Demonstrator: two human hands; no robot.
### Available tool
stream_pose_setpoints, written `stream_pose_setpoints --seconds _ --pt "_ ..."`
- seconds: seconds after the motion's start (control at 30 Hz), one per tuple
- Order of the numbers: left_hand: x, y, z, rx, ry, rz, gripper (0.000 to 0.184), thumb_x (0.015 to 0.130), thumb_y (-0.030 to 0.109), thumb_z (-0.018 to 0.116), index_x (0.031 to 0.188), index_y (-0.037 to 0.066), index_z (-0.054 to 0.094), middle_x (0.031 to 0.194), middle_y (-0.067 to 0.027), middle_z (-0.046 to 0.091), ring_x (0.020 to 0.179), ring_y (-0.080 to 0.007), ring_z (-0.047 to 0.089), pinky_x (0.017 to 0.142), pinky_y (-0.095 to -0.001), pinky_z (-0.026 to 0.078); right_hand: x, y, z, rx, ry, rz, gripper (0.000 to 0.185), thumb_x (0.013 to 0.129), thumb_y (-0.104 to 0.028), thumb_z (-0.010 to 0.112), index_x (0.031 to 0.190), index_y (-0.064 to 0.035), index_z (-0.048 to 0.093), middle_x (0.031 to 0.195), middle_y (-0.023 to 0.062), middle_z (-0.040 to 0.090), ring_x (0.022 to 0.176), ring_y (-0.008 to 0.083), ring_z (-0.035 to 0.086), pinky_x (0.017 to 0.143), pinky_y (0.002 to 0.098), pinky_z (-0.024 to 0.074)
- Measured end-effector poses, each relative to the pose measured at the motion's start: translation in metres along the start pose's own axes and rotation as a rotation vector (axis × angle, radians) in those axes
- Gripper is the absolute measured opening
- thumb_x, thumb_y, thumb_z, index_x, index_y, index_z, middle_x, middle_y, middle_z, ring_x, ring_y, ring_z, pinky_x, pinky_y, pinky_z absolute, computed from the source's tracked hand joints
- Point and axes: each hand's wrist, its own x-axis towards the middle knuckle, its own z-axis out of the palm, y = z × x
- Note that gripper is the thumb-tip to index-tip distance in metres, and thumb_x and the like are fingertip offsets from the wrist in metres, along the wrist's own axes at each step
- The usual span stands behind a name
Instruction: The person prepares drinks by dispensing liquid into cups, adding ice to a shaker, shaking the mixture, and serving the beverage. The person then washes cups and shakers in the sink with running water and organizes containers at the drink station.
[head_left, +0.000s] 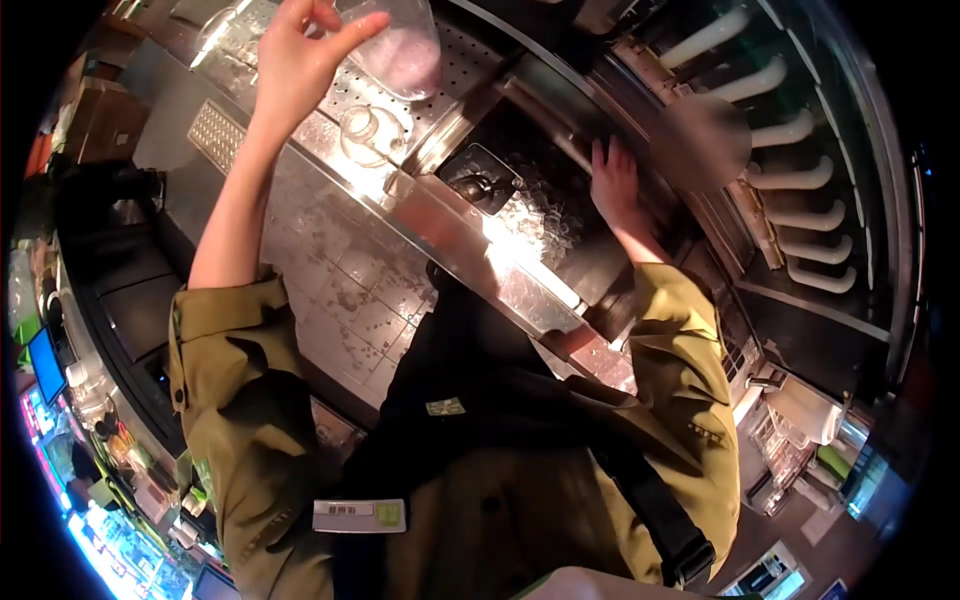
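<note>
My left hand (293,70) is raised over the steel counter at the upper left, thumb and fingers closed at the rim of a clear plastic cup (405,55) with something pale pinkish in it. The cup is cut off by the top of the view. My right hand (615,183) lies with its fingers stretched out on the dark far side of an open ice bin, and I see nothing held in it. Ice cubes (540,225) fill part of the bin. Beside them sits a small square metal container (478,180) with a dark utensil inside.
A clear glass vessel (370,136) stands on the counter near a perforated drain plate (468,55). Several white curved pipe-like handles (790,175) line the right side. A cardboard box (106,120) is at the far left. Wet floor tiles (345,275) show below the counter edge.
</note>
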Motion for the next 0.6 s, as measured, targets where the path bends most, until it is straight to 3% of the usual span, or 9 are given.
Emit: stream_pose_setpoints --seconds 0.07,0.1,0.13,0.2,0.27,0.33,0.37,0.47,0.6 --pt "0.011 -0.01 0.007 -0.064 0.0 0.008 0.033 0.069 0.007 0.071 0.069 0.008 0.038 0.075 0.0007 0.04 0.073 -0.0084 0.041 0.067 -0.0244 0.039 0.023 -0.045 -0.005 0.165 -0.105 0.028 0.016 0.07 -0.015 0.055 0.082 -0.0039 0.053 0.084 0.0126 0.054 0.079 0.0307 0.054 0.067 0.0403 0.044" --pt "0.017 -0.006 0.011 -0.008 0.027 -0.073 0.035 0.067 0.008 0.072 0.067 0.007 0.038 0.072 0.0002 0.037 0.072 -0.009 0.041 0.066 -0.0241 0.038 0.029 -0.073 0.011 0.413 0.031 -0.294 0.011 0.07 -0.015 0.054 0.074 -0.0042 0.054 0.078 0.0123 0.054 0.075 0.0308 0.054 0.062 0.0411 0.0452" --pt "0.022 -0.024 0.012 -0.037 0.001 -0.02 0.035 0.066 0.009 0.073 0.067 0.007 0.038 0.081 -0.0014 0.046 0.077 -0.0097 0.044 0.069 -0.0256 0.04 0.036 -0.101 0.027 0.621 0.097 -0.648 0.011 0.069 -0.015 0.053 0.065 -0.0044 0.055 0.071 0.0119 0.055 0.071 0.0308 0.055 0.058 0.0419 0.0464" --pt "0.027 -0.029 0.01 0.144 0.004 0.041 0.034 0.066 0.01 0.073 0.067 0.007 0.039 0.099 -0.0068 0.053 0.088 -0.0136 0.048 0.077 -0.0294 0.042 0.046 -0.148 0.096 0.245 -0.424 -0.402 0.015 0.069 -0.015 0.053 0.072 -0.0044 0.063 0.082 0.0135 0.063 0.071 0.0262 0.062 0.059 0.0398 0.0505" --pt "0.035 -0.037 0.008 0.087 -0.037 -0.045 0.034 0.066 0.012 0.074 0.067 0.007 0.04 0.114 -0.0123 0.05 0.101 -0.019 0.048 0.085 -0.034 0.041 0.052 -0.162 0.136 0.123 -0.612 -0.339 0.021 0.07 -0.015 0.053 0.083 -0.0053 0.067 0.085 0.0112 0.065 0.076 0.0221 0.064 0.059 0.035 0.0515" --pt "0.04 -0.033 0.002 0.058 -0.158 -0.18 0.035 0.066 0.012 0.074 0.067 0.007 0.04 0.114 -0.0132 0.05 0.102 -0.0205 0.048 0.086 -0.0348 0.04 0.056 -0.177 0.141 -0.01 -0.601 -0.225 0.017 0.07 -0.014 0.052 0.077 -0.0092 0.066 0.082 0.0106 0.064 0.073 0.0188 0.062 0.054 0.0392 0.0473" --pt "0.039 -0.033 0.002 0.035 -0.12 -0.103 0.035 0.065 0.012 0.075 0.066 0.007 0.04 0.114 -0.0121 0.05 0.104 -0.0198 0.047 0.086 -0.0342 0.041 0.053 -0.166 0.083 -0.168 -0.478 -0.506 0.018 0.07 -0.013 0.054 0.081 -0.0076 0.067 0.086 0.0119 0.065 0.079 0.0203 0.063 0.057 0.0394 0.0488" --pt "0.04 -0.061 -0.004 0.098 -0.134 -0.006 0.038 0.065 0.011 0.075 0.067 0.006 0.037 0.118 -0.0135 0.046 0.108 -0.0226 0.046 0.089 -0.0356 0.04 0.055 -0.101 0.009 0.049 -0.592 0.009 0.022 0.078 -0.022 0.049 0.075 -0.0082 0.066 0.075 0.013 0.064 0.069 0.0283 0.064 0.057 0.0416 0.0498" --pt "0.042 -0.034 -0.006 0.167 -0.235 -0.065 0.065 0.062 0.012 0.076 0.114 0.004 0.038 0.121 -0.0161 0.041 0.109 -0.0253 0.045 0.092 -0.0403 0.04 0.045 0.004 0.092 0.511 -0.205 0.111 0.018 0.077 -0.022 0.052 0.072 -0.0097 0.064 0.073 0.0122 0.063 0.069 0.0331 0.06 0.062 0.0397 0.0487"
